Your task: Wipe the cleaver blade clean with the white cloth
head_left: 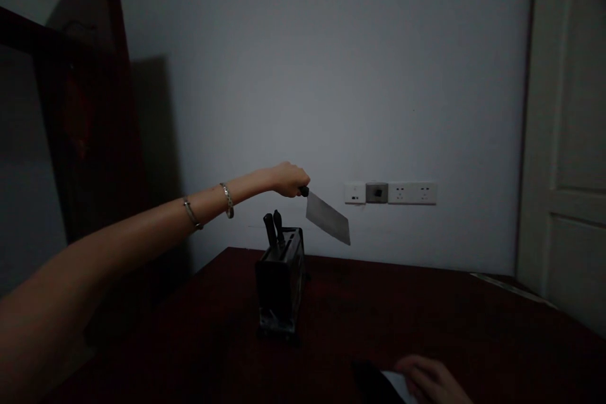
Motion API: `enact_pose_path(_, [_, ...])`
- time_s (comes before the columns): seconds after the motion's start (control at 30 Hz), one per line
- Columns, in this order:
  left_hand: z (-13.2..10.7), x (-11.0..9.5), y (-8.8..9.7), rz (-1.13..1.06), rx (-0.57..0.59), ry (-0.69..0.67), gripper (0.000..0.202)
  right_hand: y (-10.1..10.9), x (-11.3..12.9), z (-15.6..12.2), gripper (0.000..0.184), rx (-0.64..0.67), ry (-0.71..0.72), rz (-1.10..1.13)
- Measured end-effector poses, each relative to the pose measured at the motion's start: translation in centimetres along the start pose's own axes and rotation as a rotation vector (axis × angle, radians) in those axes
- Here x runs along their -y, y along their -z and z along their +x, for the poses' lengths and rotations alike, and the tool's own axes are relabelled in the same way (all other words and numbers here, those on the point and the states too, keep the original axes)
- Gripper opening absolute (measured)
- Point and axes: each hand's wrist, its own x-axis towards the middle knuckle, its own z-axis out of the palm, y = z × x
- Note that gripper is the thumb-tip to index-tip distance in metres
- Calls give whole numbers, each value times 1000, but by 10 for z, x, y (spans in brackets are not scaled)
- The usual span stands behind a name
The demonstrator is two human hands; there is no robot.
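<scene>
My left hand (290, 180), at the end of an outstretched arm, is closed round the black handle of a cleaver (328, 218). Its broad blade points down and to the right, in the air to the right of and above a dark knife block (279, 284). Two black-handled knives (273, 228) stand in the block's top slots, handles up. At the bottom edge my right hand (433, 382) has its fingers curled at a flat, black and pale thing (379, 382). The frame cuts off both, and its kind is too dark to tell.
The block stands on a dark red table (379, 303) against a pale wall (331, 76). A row of sockets and switches (391, 193) is on the wall behind. Dark wooden furniture (95, 107) rises at left, and a pale door (568, 139) is at right.
</scene>
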Motion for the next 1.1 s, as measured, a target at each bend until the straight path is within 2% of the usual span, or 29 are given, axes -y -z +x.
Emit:
enact_pose_path(0.1, [-5, -22, -12, -13, -94, 10, 21, 10, 11, 1, 41, 69, -46, 133])
enact_pose_path(0.23, [-12, -57, -35, -51, -197, 33, 24, 28, 45, -7, 38, 41, -5, 280])
enact_pose_path(0.3, [-15, -78, -48, -74, -230, 58, 25, 29, 62, -13, 37, 31, 18, 338])
enact_pose_path(0.5, [-24, -144, -81, -164, -289, 148, 26, -3, 101, -23, 33, 51, 34, 498])
enact_pose_path(0.7, [-30, -198, -101, -276, -323, 288, 22, -28, 126, -13, 27, 0, -23, 710])
enact_pose_path(0.87, [-28, -224, -112, -343, -344, 370, 24, -45, 132, -10, 29, -21, -68, 835])
enact_pose_path(1.1, [-21, -246, -124, -384, -352, 405, 29, -78, 132, -7, 24, -37, -118, 1061])
